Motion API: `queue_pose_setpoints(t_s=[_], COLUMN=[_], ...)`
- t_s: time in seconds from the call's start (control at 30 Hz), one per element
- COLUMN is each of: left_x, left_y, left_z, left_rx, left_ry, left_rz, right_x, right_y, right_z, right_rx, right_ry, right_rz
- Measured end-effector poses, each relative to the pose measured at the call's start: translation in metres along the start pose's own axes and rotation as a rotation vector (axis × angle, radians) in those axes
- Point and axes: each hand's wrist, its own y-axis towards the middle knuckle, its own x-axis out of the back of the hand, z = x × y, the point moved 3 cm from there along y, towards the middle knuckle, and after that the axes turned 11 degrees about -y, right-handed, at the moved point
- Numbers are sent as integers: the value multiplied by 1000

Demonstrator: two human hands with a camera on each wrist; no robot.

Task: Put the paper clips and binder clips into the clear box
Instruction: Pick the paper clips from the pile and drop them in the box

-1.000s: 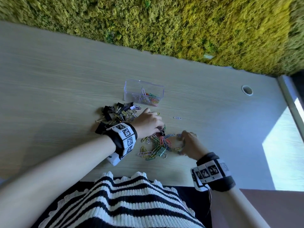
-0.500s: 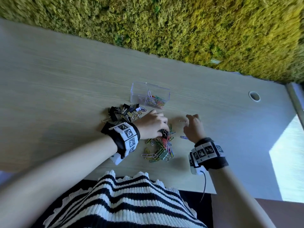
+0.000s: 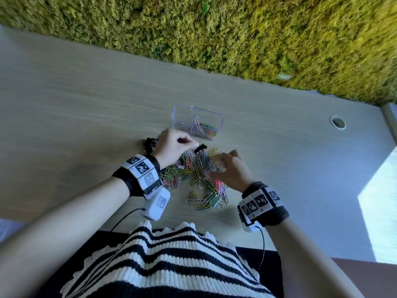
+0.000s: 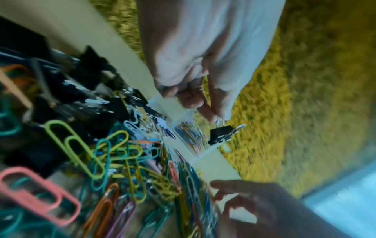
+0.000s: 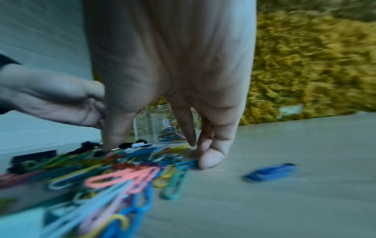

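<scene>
Nearest, a ribbed knit top (image 3: 171, 261) in black and white stripes, scalloped at the hem, at the edge of a pale wood-grain table (image 3: 75, 100). Just beyond, a loose heap of plastic-coated wire paper clips (image 3: 204, 181) in pink, yellow, teal and blue, with a blue one (image 5: 270, 171) lying apart. Over the heap the right hand (image 3: 233, 168), fingers spread and pointing down, little fingertip on the tabletop, gripping nothing. Left of it the left hand (image 3: 171, 147), thumb and forefinger pinching the wire handle of a black binder clip (image 4: 220, 134) lifted off the table. Further left, more black binder clips (image 3: 149, 144). Beyond, the clear box (image 3: 196, 123), rectangular hard plastic, some coloured clips inside. Farthest, a shaggy yellow-green moss wall (image 3: 257, 35)
</scene>
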Motion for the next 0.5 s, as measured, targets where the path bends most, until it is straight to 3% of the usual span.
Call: queue_pose_setpoints(t_s=[0.13, 0.27, 0.4, 0.5], left_x=[24, 50, 79, 95], left_y=[1, 1, 2, 3], left_z=[19, 26, 38, 47], left_rx=[178, 234, 264, 296], left_ry=[-56, -23, 49, 126], left_rz=[-122, -232, -288, -276], right_x=[-9, -9, -8, -2], right_y=[6, 13, 22, 29], right_z=[34, 58, 59, 52], right_rx=[131, 268, 197, 112], right_ry=[-181, -246, -225, -45], right_rz=[65, 45, 18, -22])
